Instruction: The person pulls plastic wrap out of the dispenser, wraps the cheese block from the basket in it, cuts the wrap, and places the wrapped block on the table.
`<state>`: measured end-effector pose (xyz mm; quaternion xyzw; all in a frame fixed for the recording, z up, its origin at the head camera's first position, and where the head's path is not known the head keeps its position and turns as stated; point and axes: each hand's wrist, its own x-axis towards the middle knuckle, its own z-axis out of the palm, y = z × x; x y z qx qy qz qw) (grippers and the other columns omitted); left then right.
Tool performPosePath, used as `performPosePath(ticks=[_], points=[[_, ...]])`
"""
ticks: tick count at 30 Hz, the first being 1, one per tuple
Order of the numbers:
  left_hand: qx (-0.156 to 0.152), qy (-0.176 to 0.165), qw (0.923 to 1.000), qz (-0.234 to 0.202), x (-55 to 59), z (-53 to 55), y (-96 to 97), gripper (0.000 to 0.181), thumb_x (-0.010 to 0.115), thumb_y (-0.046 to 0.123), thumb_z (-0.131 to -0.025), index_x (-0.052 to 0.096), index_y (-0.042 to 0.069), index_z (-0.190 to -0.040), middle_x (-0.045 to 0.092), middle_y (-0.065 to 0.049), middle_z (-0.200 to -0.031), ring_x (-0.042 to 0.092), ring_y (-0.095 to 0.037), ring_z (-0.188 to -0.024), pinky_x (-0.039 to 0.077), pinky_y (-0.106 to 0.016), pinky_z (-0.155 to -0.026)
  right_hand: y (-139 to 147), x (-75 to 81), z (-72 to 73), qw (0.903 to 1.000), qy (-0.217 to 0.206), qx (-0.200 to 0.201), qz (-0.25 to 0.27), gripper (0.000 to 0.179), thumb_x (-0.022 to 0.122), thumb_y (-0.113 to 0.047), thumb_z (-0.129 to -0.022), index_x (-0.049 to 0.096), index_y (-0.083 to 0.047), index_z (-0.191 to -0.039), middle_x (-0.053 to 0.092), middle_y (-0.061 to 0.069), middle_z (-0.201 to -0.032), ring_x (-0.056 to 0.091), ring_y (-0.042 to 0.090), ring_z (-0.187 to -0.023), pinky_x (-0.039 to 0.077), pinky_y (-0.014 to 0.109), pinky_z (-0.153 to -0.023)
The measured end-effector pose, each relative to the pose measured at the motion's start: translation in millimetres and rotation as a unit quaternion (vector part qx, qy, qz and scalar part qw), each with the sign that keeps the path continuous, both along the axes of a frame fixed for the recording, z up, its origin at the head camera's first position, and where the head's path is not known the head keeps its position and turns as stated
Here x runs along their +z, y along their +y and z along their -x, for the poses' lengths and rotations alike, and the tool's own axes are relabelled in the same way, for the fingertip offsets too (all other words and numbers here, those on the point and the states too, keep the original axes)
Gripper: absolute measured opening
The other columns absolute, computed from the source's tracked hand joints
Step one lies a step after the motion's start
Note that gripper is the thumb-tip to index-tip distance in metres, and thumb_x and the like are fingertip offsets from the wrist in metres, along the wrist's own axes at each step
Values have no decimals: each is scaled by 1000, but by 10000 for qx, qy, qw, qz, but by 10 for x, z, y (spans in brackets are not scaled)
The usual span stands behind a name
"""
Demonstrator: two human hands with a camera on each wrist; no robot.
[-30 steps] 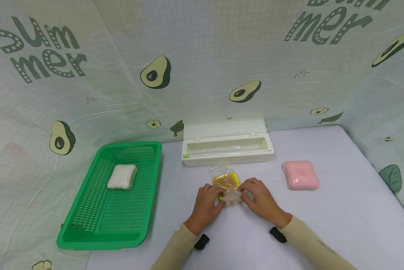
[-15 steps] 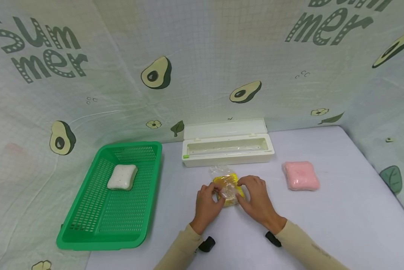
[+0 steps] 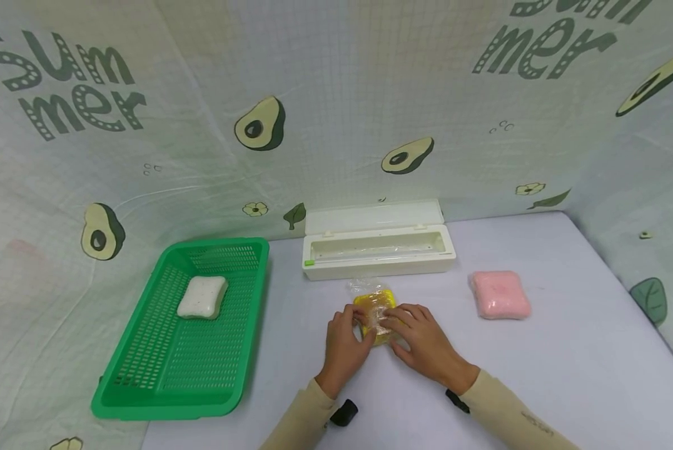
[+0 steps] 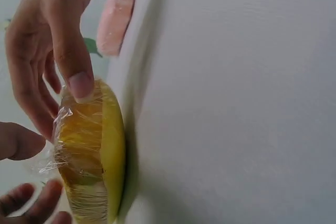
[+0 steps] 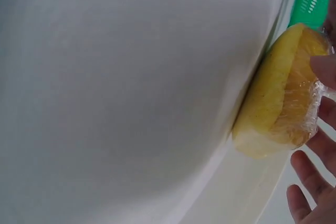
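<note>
A rounded, square yellow block (image 3: 377, 301) with a brown top lies on the table, covered in crinkled cling film (image 3: 368, 285). The film's loose far end spreads beyond the block. My left hand (image 3: 344, 351) holds the block at its left side, thumb near the front corner. My right hand (image 3: 426, 347) lies over its right side, fingertips on the filmed top. In the left wrist view, the right thumb (image 4: 81, 85) presses the film on the near edge. The right wrist view shows the yellow underside (image 5: 268, 90) and right-hand fingers (image 5: 310, 179) spread beside it.
A green basket (image 3: 235, 375) at left holds a white block (image 3: 202, 297). Behind the hands stands an open white cling-film dispenser (image 3: 378, 269) with its lid up against the printed cloth. A pink wrapped block (image 3: 501, 295) lies at right.
My right hand lets go of the gathered film at the near edge, then moves left over the block, fingers now on top. The film lies flatter. My left hand stays at the left side.
</note>
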<state>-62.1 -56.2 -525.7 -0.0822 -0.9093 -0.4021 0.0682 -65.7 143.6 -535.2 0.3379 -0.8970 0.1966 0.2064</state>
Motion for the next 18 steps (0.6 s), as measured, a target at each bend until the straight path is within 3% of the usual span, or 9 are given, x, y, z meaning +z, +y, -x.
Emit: performPosePath(ticks=[2,3,5,7,9,10,14,18], points=[[-212,442,9973,538,22,-45,-3,43,88,9,-84,63,10,-118,65,-1,-110,57,-20,-101,46,-37,-88,2,4,-11,9998,-127,-59,-115,54,96,-16,-72,75,-14,-121,69,4,-127,61,29,-118,50,51,-99],[-363,731,9924,921,33,-64,-9,46,90,11,-83,64,10,-120,64,-1,-114,57,-20,-104,47,-37,-89,3,7,-15,9996,-199,-88,-170,55,96,-17,-72,75,-15,-123,69,4,-128,61,29,-119,49,51,-100],[-606,1351,9723,1809,56,-91,-18,49,94,15,-80,68,14,-121,64,0,-119,57,-20,-109,49,-37,-92,5,19,-17,9992,-283,-114,-254,58,97,-18,-72,74,-15,-125,69,4,-129,60,29,-121,49,51,-102],[-741,1844,9467,2535,65,-105,-30,47,96,20,-78,73,18,-118,66,3,-119,60,-20,-111,50,-37,-94,7,32,-14,9988,-351,-142,-319,60,97,-19,-72,73,-15,-128,69,3,-130,60,30,-122,48,52,-104],[-812,2100,9244,3080,63,-111,-42,45,97,26,-77,77,21,-117,70,6,-118,62,-20,-113,51,-38,-96,11,36,-11,9985,-384,-146,-356,62,97,-18,-72,73,-14,-129,69,4,-130,59,31,-124,47,53,-105],[-813,2130,9178,3250,64,-113,-44,44,97,28,-77,78,23,-116,71,7,-117,63,-20,-113,51,-37,-97,13,37,-10,9985,-387,-138,-370,62,97,-17,-71,73,-13,-129,69,4,-130,59,32,-124,47,53,-106],[-803,2097,9063,3580,40,-113,-53,44,97,35,-77,80,24,-116,73,8,-118,64,-20,-114,51,-39,-100,15,30,-14,9979,-398,-99,-501,64,98,-15,-71,73,-13,-129,67,6,-134,58,34,-126,48,53,-106],[-854,1979,9019,3743,25,-120,-56,44,96,38,-77,81,27,-117,74,10,-118,63,-19,-114,50,-38,-101,20,23,-21,9972,-242,-51,-707,64,99,-10,-68,75,-13,-128,68,6,-134,59,33,-124,50,51,-103]])
